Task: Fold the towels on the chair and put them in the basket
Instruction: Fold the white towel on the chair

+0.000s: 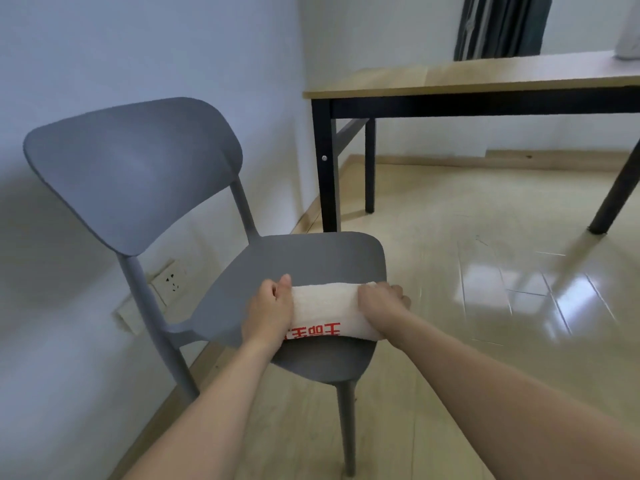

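A folded white towel [327,306] with red printed characters along its near edge lies on the seat of a grey plastic chair [311,258]. My left hand [268,311] grips the towel's left end, thumb on top. The towel's right end is held by my right hand [382,301], fingers curled over it. The towel forms a compact thick strip between the two hands. No basket is in view.
A wooden-topped table [485,77] with black legs stands behind and to the right of the chair. A wall with a socket [169,282] is close on the left. Glossy light floor [485,289] spreads to the right. Dark curtains [498,26] hang at the back.
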Motion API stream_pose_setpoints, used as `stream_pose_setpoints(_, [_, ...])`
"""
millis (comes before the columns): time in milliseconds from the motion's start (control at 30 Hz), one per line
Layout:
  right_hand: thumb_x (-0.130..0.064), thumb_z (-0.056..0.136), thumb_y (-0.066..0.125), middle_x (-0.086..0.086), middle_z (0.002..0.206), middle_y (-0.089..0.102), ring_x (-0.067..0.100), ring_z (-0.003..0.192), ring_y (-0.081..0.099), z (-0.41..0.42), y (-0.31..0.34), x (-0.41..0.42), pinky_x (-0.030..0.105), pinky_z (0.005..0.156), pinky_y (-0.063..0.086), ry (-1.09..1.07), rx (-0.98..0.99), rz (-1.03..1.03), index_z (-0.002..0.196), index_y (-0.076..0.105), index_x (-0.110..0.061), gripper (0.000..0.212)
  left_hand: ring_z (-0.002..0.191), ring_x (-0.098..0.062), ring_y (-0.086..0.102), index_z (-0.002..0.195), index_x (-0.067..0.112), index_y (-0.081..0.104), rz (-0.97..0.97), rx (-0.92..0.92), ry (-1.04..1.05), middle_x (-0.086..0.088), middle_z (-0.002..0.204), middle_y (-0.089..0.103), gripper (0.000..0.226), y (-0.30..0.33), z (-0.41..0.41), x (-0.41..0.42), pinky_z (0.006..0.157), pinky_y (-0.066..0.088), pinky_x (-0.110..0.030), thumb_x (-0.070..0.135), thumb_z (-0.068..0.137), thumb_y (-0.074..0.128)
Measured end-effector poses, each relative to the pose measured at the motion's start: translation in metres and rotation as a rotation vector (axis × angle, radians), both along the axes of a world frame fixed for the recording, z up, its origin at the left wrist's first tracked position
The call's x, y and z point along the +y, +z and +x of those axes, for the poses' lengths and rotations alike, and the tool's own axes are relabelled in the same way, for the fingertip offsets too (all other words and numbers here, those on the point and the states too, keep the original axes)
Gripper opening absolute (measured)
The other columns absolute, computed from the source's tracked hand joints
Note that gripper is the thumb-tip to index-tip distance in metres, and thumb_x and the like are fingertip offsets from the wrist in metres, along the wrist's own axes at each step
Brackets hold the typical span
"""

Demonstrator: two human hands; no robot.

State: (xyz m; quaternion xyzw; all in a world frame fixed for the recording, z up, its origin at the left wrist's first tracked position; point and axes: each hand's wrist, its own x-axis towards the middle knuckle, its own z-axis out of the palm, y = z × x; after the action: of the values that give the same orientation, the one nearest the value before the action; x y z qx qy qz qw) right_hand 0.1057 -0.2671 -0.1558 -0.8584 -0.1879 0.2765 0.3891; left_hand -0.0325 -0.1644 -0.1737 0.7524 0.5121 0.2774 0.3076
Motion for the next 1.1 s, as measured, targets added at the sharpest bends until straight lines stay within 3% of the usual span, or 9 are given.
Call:
stream_pose_setpoints(100, [-0.046, 0.086, 0.03, 0.014, 0.119, 0.053, 0.035, 0.104, 0.054, -0.005, 0.022, -0.022, 0.05, 0.092, 0.047, -0.059, 0.212, 0.151, 0.13, 0.041, -0.013, 0.056, 0.076, -0.013, 0.055, 0.096, 0.013, 0.047, -0.123, -0.149, -0.037, -0.003, 0.086, 0.055, 0.041, 0.022, 0.0, -0.026, 0.058, 0.041, -0.023, 0.053, 0.097, 0.037])
stream_pose_setpoints(167, [-0.054, 0.088, 0.033, 0.011, 0.11, 0.055, 0.03, 0.096, 0.057, -0.011, 0.037, -0.043, 0.042, 0.083, 0.05, -0.07, 0.222, 0.209, 0.122, 0.045, -0.013, 0.055, 0.078, -0.013, 0.058, 0.098, 0.016, 0.045, -0.12, -0.165, -0.049, -0.002, 0.089, 0.056, 0.034, 0.041, -0.002, -0.041, 0.055, 0.042, -0.02, 0.05, 0.097, 0.039])
stream_pose_setpoints(233, [-0.049, 0.089, 0.039, 0.01, 0.102, 0.057, 0.026, 0.086, 0.057, -0.012, 0.048, -0.061, 0.034, 0.07, 0.046, -0.07, 0.134, 0.239, 0.108, 0.051, -0.01, 0.045, 0.079, -0.015, 0.06, 0.097, 0.017, 0.049, -0.129, -0.18, -0.052, -0.002, 0.089, 0.058, 0.03, 0.059, -0.003, -0.053, 0.056, 0.045, -0.022, 0.046, 0.098, 0.041])
stream_pose_setpoints(333, [-0.028, 0.089, 0.041, 0.01, 0.081, 0.054, 0.022, 0.067, 0.049, -0.007, 0.062, -0.074, 0.029, 0.057, 0.037, -0.057, 0.048, 0.302, 0.081, 0.053, -0.009, 0.025, 0.071, -0.021, 0.062, 0.073, 0.013, 0.052, -0.072, -0.195, -0.036, -0.007, 0.073, 0.059, 0.039, 0.08, -0.002, -0.063, 0.058, 0.047, -0.03, 0.044, 0.096, 0.044])
stream_pose_setpoints(500, [-0.019, 0.091, 0.04, 0.006, 0.069, 0.047, 0.02, 0.059, 0.041, 0.02, 0.079, -0.056, 0.027, 0.051, 0.031, -0.073, -0.04, 0.301, 0.063, 0.044, -0.012, 0.028, 0.077, -0.029, 0.069, 0.073, 0.012, 0.052, -0.136, -0.199, -0.007, -0.011, 0.076, 0.064, 0.035, 0.091, 0.023, -0.047, 0.065, 0.057, -0.038, 0.041, 0.092, 0.049])
stream_pose_setpoints(733, [-0.02, 0.091, 0.04, 0.01, 0.075, 0.052, 0.024, 0.067, 0.049, 0.103, 0.034, 0.025, 0.032, 0.064, 0.04, -0.121, 0.051, 0.21, 0.071, 0.049, -0.008, 0.025, 0.064, -0.025, 0.064, 0.072, 0.014, 0.049, -0.121, -0.112, 0.004, -0.009, 0.07, 0.057, 0.027, 0.053, 0.113, 0.032, 0.054, 0.045, -0.03, 0.034, 0.089, 0.052])
stream_pose_setpoints(833, [-0.019, 0.092, 0.04, 0.009, 0.071, 0.048, 0.021, 0.062, 0.045, 0.139, 0.044, 0.047, 0.03, 0.061, 0.036, -0.14, 0.068, 0.17, 0.067, 0.045, -0.008, 0.028, 0.058, -0.02, 0.057, 0.072, 0.013, 0.049, -0.141, -0.092, 0.011, -0.007, 0.068, 0.054, 0.029, 0.063, 0.151, 0.052, 0.052, 0.042, -0.027, 0.035, 0.092, 0.052])
stream_pose_setpoints(967, [-0.023, 0.094, 0.038, 0.007, 0.07, 0.048, 0.021, 0.062, 0.045, 0.18, 0.116, 0.059, 0.03, 0.06, 0.035, -0.145, 0.037, 0.158, 0.067, 0.047, -0.007, 0.033, 0.055, -0.016, 0.049, 0.064, 0.012, 0.043, -0.114, -0.078, 0.014, -0.003, 0.06, 0.048, 0.038, 0.144, 0.191, 0.06, 0.05, 0.034, -0.024, 0.032, 0.095, 0.051])
stream_pose_setpoints(1100, [-0.034, 0.098, 0.037, 0.007, 0.082, 0.055, 0.018, 0.07, 0.05, 0.217, 0.25, 0.064, 0.031, 0.066, 0.037, -0.157, -0.024, 0.157, 0.085, 0.057, -0.008, 0.035, 0.057, -0.015, 0.051, 0.062, 0.016, 0.041, -0.113, -0.104, 0.005, -0.002, 0.061, 0.049, 0.04, 0.275, 0.225, 0.061, 0.05, 0.034, -0.024, 0.037, 0.094, 0.051])
